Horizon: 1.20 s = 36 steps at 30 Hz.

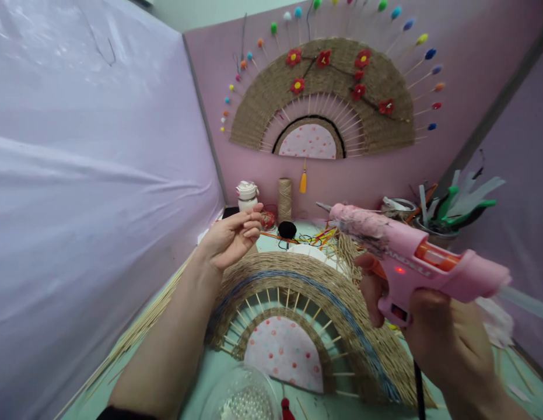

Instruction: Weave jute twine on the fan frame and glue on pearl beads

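- A glue gun [411, 256] sits raised in a worker's right hand [446, 326], fingers wrapped around the handle, one at the orange trigger, a grip that appears meant for steady aim.
- Its metal nozzle [323, 206] points left, above the fan, seemingly to keep a hot tip off the weave; the red light suggests power.
- The left hand [236, 236] hovers apart from the nozzle, fingers curled inward with the thumb close to the fingertips; whether they pinch anything small cannot be told.
- A tub of pearly beads [249, 405] stands at the near side of the bench [201, 379], presumably for easy reach.
- The woven fan [297, 280] lies on the bench beneath both hands, dotted panel toward the worker, likely so its face stays accessible.
- Half-round and straw-brown, it carries a blue band along its arch, pale ribs bare between the outer weave and the inner border, and red-spotted white cloth at center.
- Behind, a flowered fan [332, 70] hangs on the pink wall, ringed with bright bobbles.
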{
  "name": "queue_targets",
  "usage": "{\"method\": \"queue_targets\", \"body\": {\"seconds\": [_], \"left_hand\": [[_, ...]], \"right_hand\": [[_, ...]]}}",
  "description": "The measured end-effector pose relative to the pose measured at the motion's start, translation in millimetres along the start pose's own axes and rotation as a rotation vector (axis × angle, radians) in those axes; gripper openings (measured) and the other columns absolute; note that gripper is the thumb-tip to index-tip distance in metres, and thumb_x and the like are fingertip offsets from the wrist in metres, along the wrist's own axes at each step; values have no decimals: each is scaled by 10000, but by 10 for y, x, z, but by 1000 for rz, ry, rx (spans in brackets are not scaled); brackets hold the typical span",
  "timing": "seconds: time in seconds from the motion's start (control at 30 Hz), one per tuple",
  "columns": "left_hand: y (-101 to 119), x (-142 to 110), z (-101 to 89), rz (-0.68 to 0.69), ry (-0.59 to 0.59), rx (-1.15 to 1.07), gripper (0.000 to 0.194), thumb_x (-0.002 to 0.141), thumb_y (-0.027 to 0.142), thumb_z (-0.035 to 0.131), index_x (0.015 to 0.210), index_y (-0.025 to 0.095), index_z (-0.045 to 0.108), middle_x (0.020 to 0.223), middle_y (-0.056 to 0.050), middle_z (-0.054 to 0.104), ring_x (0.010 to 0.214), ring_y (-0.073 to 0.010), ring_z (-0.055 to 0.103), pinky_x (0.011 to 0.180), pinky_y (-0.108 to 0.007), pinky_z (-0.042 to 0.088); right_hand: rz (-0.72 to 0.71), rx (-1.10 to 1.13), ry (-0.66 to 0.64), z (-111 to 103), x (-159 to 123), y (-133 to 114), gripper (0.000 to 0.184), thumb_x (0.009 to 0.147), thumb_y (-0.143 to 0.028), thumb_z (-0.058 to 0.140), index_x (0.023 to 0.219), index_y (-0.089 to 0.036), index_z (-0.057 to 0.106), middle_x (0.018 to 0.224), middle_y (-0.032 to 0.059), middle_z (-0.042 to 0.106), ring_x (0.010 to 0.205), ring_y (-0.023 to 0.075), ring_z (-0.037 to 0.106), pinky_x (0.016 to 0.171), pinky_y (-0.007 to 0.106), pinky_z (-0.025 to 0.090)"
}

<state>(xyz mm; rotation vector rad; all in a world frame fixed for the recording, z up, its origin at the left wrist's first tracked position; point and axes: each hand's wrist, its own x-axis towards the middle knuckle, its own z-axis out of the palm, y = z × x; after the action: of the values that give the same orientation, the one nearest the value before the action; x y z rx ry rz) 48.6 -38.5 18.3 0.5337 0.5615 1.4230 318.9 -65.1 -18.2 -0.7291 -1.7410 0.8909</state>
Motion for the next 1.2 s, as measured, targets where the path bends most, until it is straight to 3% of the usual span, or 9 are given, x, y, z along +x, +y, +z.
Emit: {"method": "queue_targets", "body": {"seconds": [0.17,0.37,0.57,0.7,0.93,1.2], "left_hand": [[-73,-169,69,57,119,-98,253,912,15,296,879,69,541,695,-12,505,430,12,389,367,-58,324],[-165,-105,-85,77,76,-33,218,913,125,430,740,97,560,613,15,477,420,7,395,353,-57,325],[-272,-13,-185,58,93,7,130,866,90,505,818,79,624,694,-27,562,519,-14,508,465,-83,447],[-315,6,-218,52,93,69,128,819,37,544,879,88,644,746,-45,629,605,-54,596,552,-127,517],[-382,15,-210,32,146,103,116,781,23,588,844,103,643,753,-54,679,620,-75,642,564,-135,530],[-405,21,-181,3,157,48,115,797,2,557,835,84,629,747,-78,690,652,-93,667,595,-138,546]], "right_hand": [[1,-42,10,45,35,9,601,842,-678,316,604,-191,575,507,15,521,429,151,445,444,294,305],[40,-40,-23,77,19,140,601,866,-656,276,607,-189,551,511,13,505,448,154,444,484,307,341],[25,-62,-56,93,8,162,590,889,-612,283,549,-194,522,576,40,544,494,168,481,506,318,354],[22,-67,-64,104,9,169,578,897,-595,287,545,-205,527,545,27,494,525,184,495,523,323,366],[26,-118,-118,151,-34,201,591,912,-587,250,580,-184,527,560,24,491,542,169,489,531,306,362],[24,-178,-95,199,-61,298,608,920,-561,242,542,-177,524,593,41,505,543,156,465,489,272,357]]}}
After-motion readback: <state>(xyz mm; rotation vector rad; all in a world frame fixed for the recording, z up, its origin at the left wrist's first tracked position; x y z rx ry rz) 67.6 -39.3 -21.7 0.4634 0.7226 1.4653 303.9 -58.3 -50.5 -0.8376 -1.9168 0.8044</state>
